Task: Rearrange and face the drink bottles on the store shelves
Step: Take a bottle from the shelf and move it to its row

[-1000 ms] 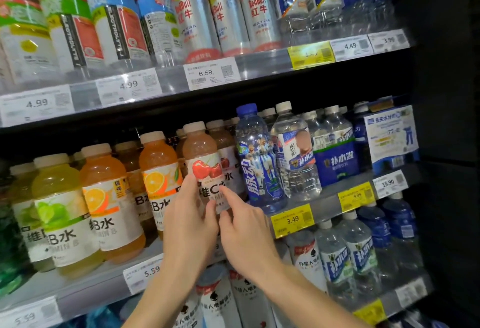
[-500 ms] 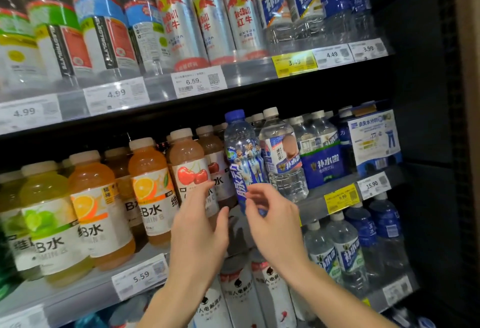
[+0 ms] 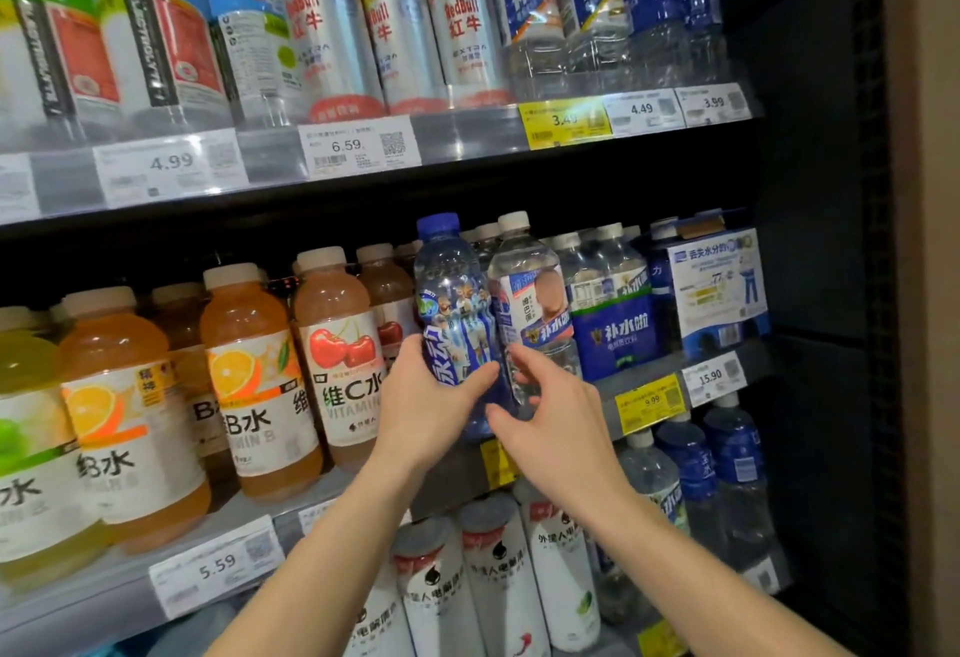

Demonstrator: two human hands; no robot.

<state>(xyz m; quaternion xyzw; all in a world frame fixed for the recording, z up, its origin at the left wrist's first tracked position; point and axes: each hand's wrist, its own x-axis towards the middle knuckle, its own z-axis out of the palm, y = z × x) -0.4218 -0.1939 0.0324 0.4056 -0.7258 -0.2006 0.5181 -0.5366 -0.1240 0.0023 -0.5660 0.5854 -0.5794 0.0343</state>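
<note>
**Both hands at the blue-capped bottle on the middle shelf**

Your left hand (image 3: 423,409) grips the blue-capped bottle (image 3: 451,303) low on its body: the thumb wraps across the front of the label while the fingers (image 3: 410,349) curl round its left side. The bottle stands upright at the front edge of the middle shelf (image 3: 639,386), with its printed label turned partly towards you.

Your right hand (image 3: 558,420) is just beside it, fingers loosely spread and relaxed. Its fingertips reach the lower part of the clear white-capped bottle (image 3: 530,303) that stands touching the blue-capped one on its right; whether they actually press on it, you cannot tell from this view.

To the left on the same shelf stands the cherry vitamin drink (image 3: 340,344), then the orange-labelled bottles (image 3: 254,375), then a yellow-green one at the far left edge. To the right of the clear bottle sits a blue-wrapped pack of water bottles (image 3: 618,339), and beyond it a boxed pack with a printed white card (image 3: 719,282).

The top shelf carries silver Red Bull bottles (image 3: 395,27) in the centre, clear bottles with blue labels to the right, and bottles with red, green and blue labels to the left. Price tags run along the shelf edges, among them a 6.59 tag (image 3: 358,147) and a yellow 9.99 tag (image 3: 649,401). White cans (image 3: 498,573) stand on the shelf below your forearms.
</note>
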